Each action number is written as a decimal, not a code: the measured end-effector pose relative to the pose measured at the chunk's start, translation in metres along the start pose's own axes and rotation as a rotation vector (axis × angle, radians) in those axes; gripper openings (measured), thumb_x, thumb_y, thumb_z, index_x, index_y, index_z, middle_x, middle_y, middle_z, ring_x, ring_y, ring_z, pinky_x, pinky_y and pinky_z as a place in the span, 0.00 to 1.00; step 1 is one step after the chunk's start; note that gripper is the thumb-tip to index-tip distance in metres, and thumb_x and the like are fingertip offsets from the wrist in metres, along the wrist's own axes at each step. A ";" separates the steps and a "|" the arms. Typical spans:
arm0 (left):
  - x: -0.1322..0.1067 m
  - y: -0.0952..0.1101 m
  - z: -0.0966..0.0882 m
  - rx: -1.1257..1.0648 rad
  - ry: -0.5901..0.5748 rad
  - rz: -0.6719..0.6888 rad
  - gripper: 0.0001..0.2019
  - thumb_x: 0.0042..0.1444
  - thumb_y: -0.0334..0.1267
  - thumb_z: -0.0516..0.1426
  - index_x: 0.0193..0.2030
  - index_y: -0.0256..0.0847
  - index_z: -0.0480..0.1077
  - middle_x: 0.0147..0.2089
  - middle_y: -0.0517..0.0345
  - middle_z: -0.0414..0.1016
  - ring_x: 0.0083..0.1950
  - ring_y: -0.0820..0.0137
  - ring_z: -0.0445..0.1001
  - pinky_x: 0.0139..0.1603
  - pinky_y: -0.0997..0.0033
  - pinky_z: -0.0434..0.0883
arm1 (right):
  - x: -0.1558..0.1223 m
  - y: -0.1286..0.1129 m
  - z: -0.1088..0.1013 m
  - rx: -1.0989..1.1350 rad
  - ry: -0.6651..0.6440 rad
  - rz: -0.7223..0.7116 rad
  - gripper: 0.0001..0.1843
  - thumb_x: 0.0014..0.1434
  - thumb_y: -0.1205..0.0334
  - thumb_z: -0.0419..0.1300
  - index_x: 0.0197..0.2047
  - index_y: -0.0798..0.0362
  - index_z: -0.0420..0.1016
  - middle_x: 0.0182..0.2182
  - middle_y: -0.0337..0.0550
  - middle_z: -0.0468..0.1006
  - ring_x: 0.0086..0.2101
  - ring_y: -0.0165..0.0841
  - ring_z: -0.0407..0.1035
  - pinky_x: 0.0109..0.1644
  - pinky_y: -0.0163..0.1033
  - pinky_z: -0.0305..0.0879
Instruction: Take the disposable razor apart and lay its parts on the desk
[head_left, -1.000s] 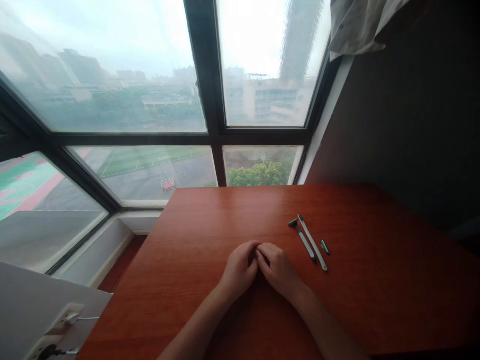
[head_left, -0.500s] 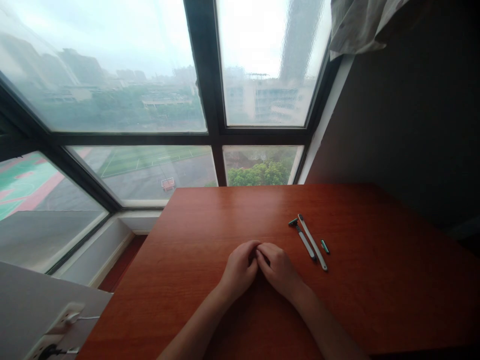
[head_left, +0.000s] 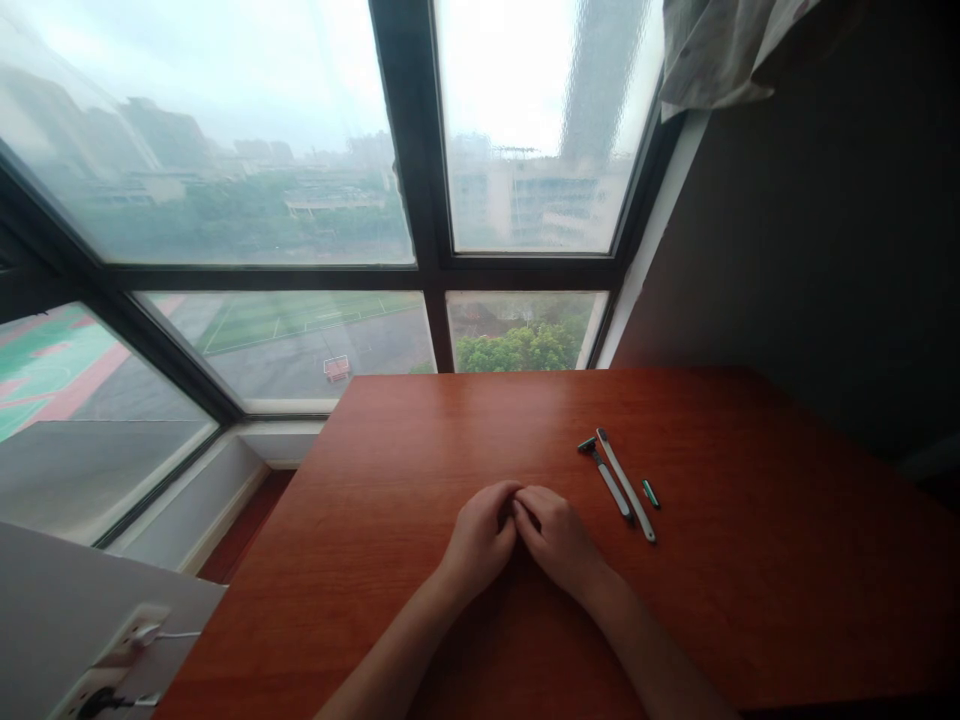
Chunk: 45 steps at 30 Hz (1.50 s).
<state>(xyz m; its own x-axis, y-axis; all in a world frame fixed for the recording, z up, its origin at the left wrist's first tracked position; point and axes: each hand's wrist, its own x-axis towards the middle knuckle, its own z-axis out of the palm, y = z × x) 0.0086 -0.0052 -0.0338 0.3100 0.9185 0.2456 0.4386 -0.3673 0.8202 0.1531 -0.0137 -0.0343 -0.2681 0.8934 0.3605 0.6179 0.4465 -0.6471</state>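
Note:
My left hand [head_left: 482, 530] and my right hand [head_left: 556, 532] rest on the reddish-brown wooden table [head_left: 360, 480]. Their curled fingers meet at the tips, and no object shows in either one. To the right of my right hand lies a razor [head_left: 611, 487] with a grey handle and a dark green head pointing away from me. Close beside it, almost parallel, is a whitish toothbrush [head_left: 626, 487] with dark bristles at its far end. A small green razor cartridge [head_left: 650, 493] lies apart, just right of the toothbrush.
Large dark-framed windows [head_left: 431, 200] rise behind the table's far edge. A dark wall [head_left: 795, 250] stands on the right, with a pale curtain [head_left: 720, 60] hanging above. Wall sockets [head_left: 124, 645] with plugged-in cords are at the lower left.

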 end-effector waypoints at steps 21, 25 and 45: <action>-0.001 0.008 -0.003 0.023 -0.040 -0.009 0.11 0.55 0.29 0.52 0.43 0.41 0.71 0.40 0.53 0.76 0.42 0.65 0.73 0.45 0.67 0.69 | -0.013 0.035 -0.056 -0.297 0.402 0.131 0.10 0.63 0.61 0.51 0.34 0.53 0.71 0.31 0.44 0.75 0.35 0.38 0.67 0.42 0.40 0.61; -0.001 0.009 -0.004 0.036 -0.046 -0.002 0.10 0.55 0.28 0.52 0.42 0.41 0.71 0.40 0.54 0.76 0.41 0.66 0.73 0.45 0.68 0.69 | -0.025 0.078 -0.087 -0.367 0.463 0.182 0.09 0.59 0.58 0.54 0.32 0.52 0.72 0.33 0.45 0.75 0.37 0.40 0.66 0.44 0.43 0.61; 0.000 0.011 -0.003 0.090 -0.042 0.012 0.10 0.55 0.27 0.51 0.41 0.41 0.70 0.40 0.54 0.75 0.42 0.66 0.72 0.45 0.67 0.68 | -0.017 0.080 -0.042 -0.230 0.291 0.144 0.10 0.53 0.70 0.52 0.39 0.52 0.66 0.41 0.49 0.70 0.45 0.42 0.66 0.51 0.47 0.63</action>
<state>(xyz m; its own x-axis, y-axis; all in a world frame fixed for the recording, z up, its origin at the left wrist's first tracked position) 0.0109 -0.0090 -0.0239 0.3499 0.9078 0.2313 0.5082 -0.3914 0.7672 0.2379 0.0043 -0.0643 0.0342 0.8801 0.4736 0.7920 0.2651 -0.5499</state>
